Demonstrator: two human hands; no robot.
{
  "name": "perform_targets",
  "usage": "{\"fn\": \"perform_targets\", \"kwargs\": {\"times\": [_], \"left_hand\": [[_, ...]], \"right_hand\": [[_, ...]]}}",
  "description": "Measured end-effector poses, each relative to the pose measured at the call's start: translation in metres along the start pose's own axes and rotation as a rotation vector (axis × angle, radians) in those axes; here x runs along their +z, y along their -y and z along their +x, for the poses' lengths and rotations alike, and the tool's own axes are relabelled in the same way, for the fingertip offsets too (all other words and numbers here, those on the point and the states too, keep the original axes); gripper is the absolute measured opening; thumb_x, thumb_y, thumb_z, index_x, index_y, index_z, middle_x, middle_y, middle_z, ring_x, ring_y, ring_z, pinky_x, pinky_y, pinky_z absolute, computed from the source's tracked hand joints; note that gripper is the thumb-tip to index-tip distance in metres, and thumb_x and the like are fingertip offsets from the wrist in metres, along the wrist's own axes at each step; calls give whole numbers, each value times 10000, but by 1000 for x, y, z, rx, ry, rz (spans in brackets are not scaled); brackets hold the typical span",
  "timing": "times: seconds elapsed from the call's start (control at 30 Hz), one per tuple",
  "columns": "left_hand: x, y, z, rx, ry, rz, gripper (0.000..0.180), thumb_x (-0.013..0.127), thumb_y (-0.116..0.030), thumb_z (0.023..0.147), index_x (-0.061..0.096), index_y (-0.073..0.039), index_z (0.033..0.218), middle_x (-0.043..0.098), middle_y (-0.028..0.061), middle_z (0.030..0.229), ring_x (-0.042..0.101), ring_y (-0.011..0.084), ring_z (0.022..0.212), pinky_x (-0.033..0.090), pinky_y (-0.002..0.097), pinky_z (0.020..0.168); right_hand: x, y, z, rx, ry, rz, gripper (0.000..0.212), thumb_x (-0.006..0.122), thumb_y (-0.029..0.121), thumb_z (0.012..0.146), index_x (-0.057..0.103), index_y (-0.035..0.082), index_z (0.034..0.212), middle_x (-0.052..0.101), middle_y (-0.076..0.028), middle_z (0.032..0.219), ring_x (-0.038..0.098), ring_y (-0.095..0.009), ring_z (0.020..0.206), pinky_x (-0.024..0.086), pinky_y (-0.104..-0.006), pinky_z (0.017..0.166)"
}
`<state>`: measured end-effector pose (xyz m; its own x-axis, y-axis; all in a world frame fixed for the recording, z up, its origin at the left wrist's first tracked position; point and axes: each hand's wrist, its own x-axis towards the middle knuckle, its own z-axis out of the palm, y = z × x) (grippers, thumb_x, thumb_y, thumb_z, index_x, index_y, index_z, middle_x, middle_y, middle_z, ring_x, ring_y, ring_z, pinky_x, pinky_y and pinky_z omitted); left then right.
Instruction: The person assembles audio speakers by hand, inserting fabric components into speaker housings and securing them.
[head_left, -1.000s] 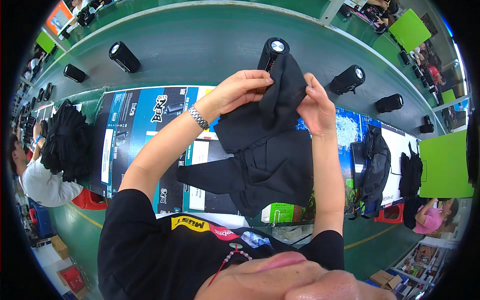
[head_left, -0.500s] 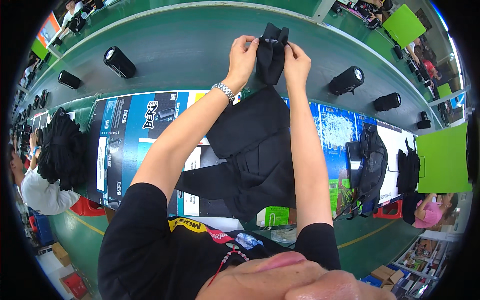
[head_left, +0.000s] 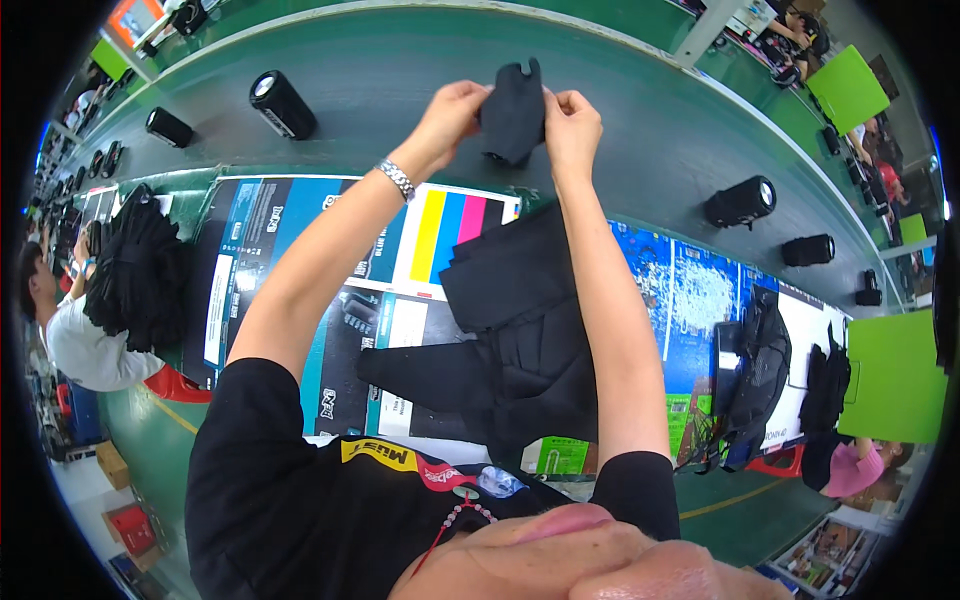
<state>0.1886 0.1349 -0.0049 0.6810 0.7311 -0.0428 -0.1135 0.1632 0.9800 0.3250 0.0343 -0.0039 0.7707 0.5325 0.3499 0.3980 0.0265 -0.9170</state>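
Over the dark conveyor belt (head_left: 380, 90) I hold a black cloth pouch (head_left: 514, 112) by its two sides. My left hand (head_left: 452, 118) pinches its left edge, and my right hand (head_left: 573, 130) grips the right edge. The pouch looks filled out, and a darker rounded end shows at its bottom; what is inside is mostly hidden. Below my hands, several flat black cloth pouches (head_left: 520, 270) lie overlapping on the printed worktop (head_left: 300, 270), partly behind my right forearm.
Black cylindrical speakers stand or lie along the belt: an upright speaker (head_left: 283, 104) at left, another speaker (head_left: 741, 202) at right. A bundle of black cloth (head_left: 140, 270) sits at the left, near a co-worker in white (head_left: 85, 345). A black bag (head_left: 760, 355) lies at the right.
Both hands have shifted left with the pouch, which has turned and now looks rounder and fuller. My view has swung slightly, so the worktop and speakers appear displaced.
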Motion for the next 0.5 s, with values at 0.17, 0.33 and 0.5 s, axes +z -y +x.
{"fn": "perform_targets", "kwargs": {"times": [0.17, 0.33, 0.5], "left_hand": [[10, 3, 12, -291, 28, -91, 179, 516, -187, 957, 612, -36, 967, 622, 25, 895, 590, 91, 788, 507, 248, 728], [7, -3, 43, -215, 24, 197, 345, 609, -379, 903, 649, -47, 987, 665, 51, 951, 614, 132, 803, 494, 293, 777], [52, -8, 54, -351, 280, -133, 291, 610, -348, 912, 656, -61, 935, 670, 49, 839, 627, 137, 753, 515, 286, 711]], "right_hand": [[-17, -23, 25, 215, 166, -325, 285, 648, 283, 812, 674, 23, 696, 672, -144, 657, 674, -284, 652, 521, -389, 681], [-30, -21, 38, 278, 276, -471, 335, 604, 353, 827, 695, 57, 701, 674, -78, 622, 687, -220, 653, 527, -332, 662], [-35, -21, 37, 344, 346, -381, 277, 511, 188, 882, 634, -17, 741, 590, -68, 614, 567, -156, 519, 487, -280, 513]]}}
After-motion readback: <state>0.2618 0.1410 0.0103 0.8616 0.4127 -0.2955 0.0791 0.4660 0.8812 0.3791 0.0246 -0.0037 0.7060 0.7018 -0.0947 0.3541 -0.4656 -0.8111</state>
